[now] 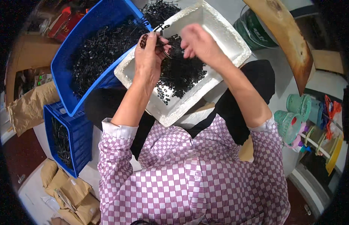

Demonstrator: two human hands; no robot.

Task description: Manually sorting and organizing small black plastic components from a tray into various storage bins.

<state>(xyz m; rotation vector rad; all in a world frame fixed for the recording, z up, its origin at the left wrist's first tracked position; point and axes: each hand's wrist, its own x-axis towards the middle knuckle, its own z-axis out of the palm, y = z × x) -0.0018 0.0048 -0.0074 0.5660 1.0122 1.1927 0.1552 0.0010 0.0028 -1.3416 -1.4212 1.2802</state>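
The blue bin (95, 20), the largest container, is loaded with black pieces and stands just left of the foam box (167, 117). The foam box sits between the person's knees, a heap (185, 73) of similar pieces on its floor. Lower left of the foam box is a smaller blue crate (82, 140); beyond its upper right side, a green bucket (251, 30).

The likeliest trouble is a spill: a loosened grip at the foam box's left rim, so near the blue bin, could drop pieces into the wrong container. Thin, jumbled parts may also snag on each other and come away in clumps.

Over the foam box's upper left, the left hand (146, 52) has its fingers closed around a bunch of pieces (159, 45), some poking out past the thumb. The right hand (198, 41), above the foam box's middle, is blurred; its fingers look loosely curled, and whether they hold anything I cannot tell.
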